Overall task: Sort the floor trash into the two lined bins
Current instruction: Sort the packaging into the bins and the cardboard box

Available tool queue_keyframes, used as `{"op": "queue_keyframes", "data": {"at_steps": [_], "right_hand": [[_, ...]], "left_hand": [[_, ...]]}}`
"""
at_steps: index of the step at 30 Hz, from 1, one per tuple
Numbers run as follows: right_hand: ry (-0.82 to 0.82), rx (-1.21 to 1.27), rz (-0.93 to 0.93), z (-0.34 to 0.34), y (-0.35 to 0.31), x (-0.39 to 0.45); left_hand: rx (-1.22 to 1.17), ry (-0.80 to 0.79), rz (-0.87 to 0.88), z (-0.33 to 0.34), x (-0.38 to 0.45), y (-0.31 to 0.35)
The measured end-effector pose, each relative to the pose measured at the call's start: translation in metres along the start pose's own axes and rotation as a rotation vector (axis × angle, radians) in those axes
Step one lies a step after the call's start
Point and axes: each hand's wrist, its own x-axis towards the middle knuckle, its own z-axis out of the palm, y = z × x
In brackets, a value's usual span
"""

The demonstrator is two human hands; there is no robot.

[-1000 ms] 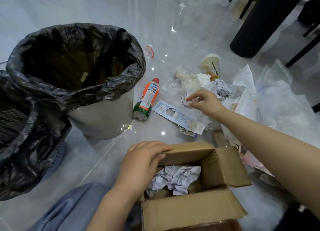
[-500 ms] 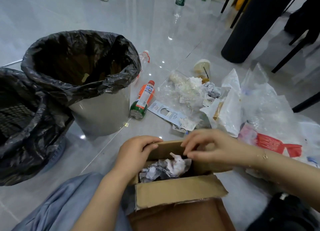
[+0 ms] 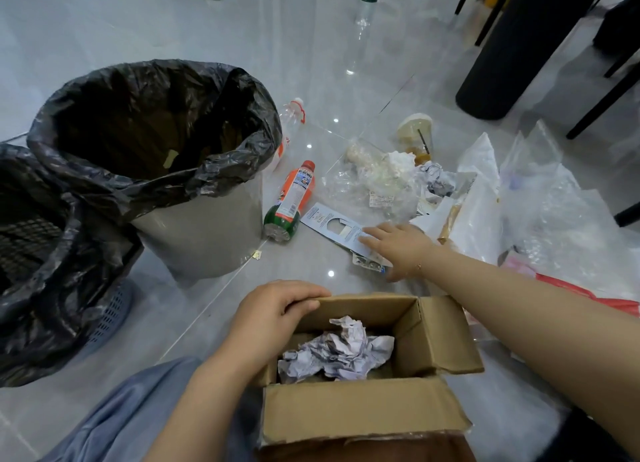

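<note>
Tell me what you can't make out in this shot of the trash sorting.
Head view only:
- Bottom of the grey bin: too dark inside its black liner to tell its contents.
- Second bin: cut off by the left edge.
- What lies under the crumpled paper in the cardboard box: hidden.
- Print on the blue card under the right hand: too small to read.
- Items inside the clear bags: blurred by plastic.
</note>
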Motion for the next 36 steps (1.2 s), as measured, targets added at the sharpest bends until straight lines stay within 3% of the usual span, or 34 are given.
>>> {"op": "queue_keyframes", "data": {"at_steps": [3, 7, 12, 14, 16, 20, 25, 31, 36], "right_hand": [[0.010, -0.028, -0.005, 0.010, -0.005, 0.005], [0.210, -0.098, -0.055, 0.016, -0.008, 0.001], [0.469, 0.058, 0.013, 0.022, -0.003, -0.013], [0.652, 0.206, 0.071, 0.022, -0.002, -0.026], [0.733, 0.366, 0.118, 0.014, -0.004, -0.047], [0.634, 0.741, 0.136, -0.012, -0.008, -0.085], [0.711, 0.955, 0.223, -0.031, -0.010, -0.130], [0.827, 1.707, 0.271, -0.065, -0.035, -0.165], [0.822, 2.187, 0.252, -0.061, -0.077, -0.178]], "left_hand": [[0.006, 0.002, 0.008, 0.000, 0.001, -0.002], [0.023, 0.005, 0.026, 0.000, 0.001, 0.000], [0.009, 0.008, 0.034, 0.000, 0.000, -0.001], [0.004, 0.008, 0.026, -0.001, 0.000, -0.002], [0.013, 0.009, 0.021, -0.001, 0.000, 0.000], [0.021, 0.006, 0.010, -0.001, -0.001, -0.001], [0.050, 0.003, 0.013, -0.001, -0.005, 0.005], [0.058, 0.090, 0.046, -0.003, -0.016, 0.015], [-0.303, 0.171, -0.058, -0.007, -0.030, 0.048]]}}
